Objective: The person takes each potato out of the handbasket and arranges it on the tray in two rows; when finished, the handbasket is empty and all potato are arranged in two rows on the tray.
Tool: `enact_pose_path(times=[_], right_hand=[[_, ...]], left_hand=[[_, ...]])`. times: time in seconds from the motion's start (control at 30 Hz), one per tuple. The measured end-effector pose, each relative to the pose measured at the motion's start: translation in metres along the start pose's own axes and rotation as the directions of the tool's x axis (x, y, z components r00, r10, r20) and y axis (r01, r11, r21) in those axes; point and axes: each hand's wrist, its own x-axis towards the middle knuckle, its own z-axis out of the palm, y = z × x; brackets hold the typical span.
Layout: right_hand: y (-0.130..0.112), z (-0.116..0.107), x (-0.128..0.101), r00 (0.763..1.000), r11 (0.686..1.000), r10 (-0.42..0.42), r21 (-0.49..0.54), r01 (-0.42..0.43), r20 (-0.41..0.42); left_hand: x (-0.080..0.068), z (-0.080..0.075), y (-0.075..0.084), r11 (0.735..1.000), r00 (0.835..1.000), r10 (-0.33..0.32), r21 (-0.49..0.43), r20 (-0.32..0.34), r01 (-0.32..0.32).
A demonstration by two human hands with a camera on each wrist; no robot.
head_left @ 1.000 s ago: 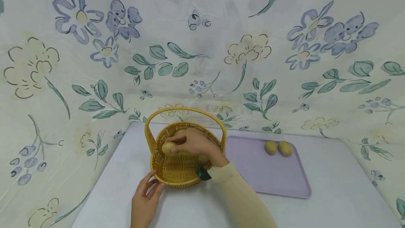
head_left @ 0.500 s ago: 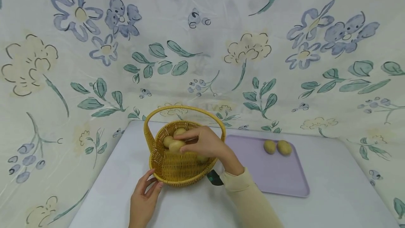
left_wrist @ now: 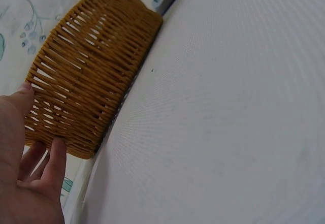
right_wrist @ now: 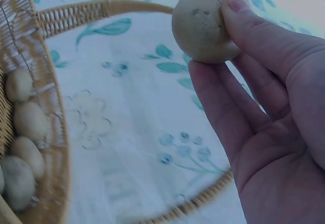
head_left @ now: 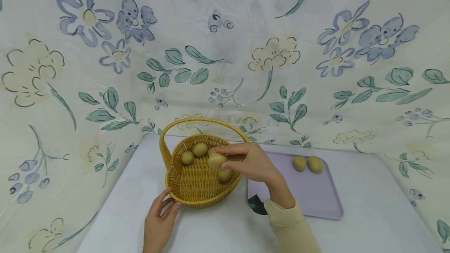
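My right hand (head_left: 251, 163) pinches a potato (head_left: 216, 161) between thumb and fingertips, over the right part of the yellow wicker basket (head_left: 197, 188). The right wrist view shows this round tan potato (right_wrist: 203, 26) close up, with small dark specks on its skin. Several potatoes lie inside the basket, among them one at the left (head_left: 187, 158) and one at the right (head_left: 225, 174); the hand partly hides another behind it. At the basket's front left rim, my left hand (head_left: 159, 220) grips the woven side (left_wrist: 96, 66) with thumb and fingers.
A lilac tray (head_left: 295, 190) lies right of the basket, bearing two potatoes, a smaller one (head_left: 299, 163) and a larger one (head_left: 315, 164). The basket's tall arched handle (head_left: 204, 120) rises over it. Flower-patterned cloth (head_left: 225, 69) hangs behind the white table (head_left: 123, 206).
My right hand has moved right across the basket, carrying the potato from the left side to the right, and uncovering potatoes at the back left. My left hand stays at the rim.
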Motion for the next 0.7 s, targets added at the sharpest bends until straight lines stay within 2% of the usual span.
enact_pose_path(times=[0.13, 0.23, 0.5, 0.7], right_hand=[[0.001, -0.014, -0.013, 0.996, 0.997, -0.077, -0.033, 0.076, -0.051], [0.003, -0.024, -0.024, 0.991, 0.994, -0.101, -0.044, 0.098, -0.086], [0.006, -0.041, -0.049, 0.977, 0.997, -0.069, -0.037, 0.063, -0.203], [0.012, -0.046, -0.064, 0.948, 0.996, -0.088, -0.035, 0.081, -0.305]], left_hand=[[0.0, 0.0, 0.0, 1.0, 1.0, 0.0, 0.005, -0.004, 0.0], [0.0, 0.0, 0.0, 1.0, 1.0, 0.003, -0.007, -0.001, -0.003], [-0.001, 0.0, 0.0, 1.0, 1.0, -0.004, -0.005, 0.0, 0.004], [-0.001, 0.001, 0.001, 1.0, 1.0, -0.022, -0.009, 0.015, 0.022]])
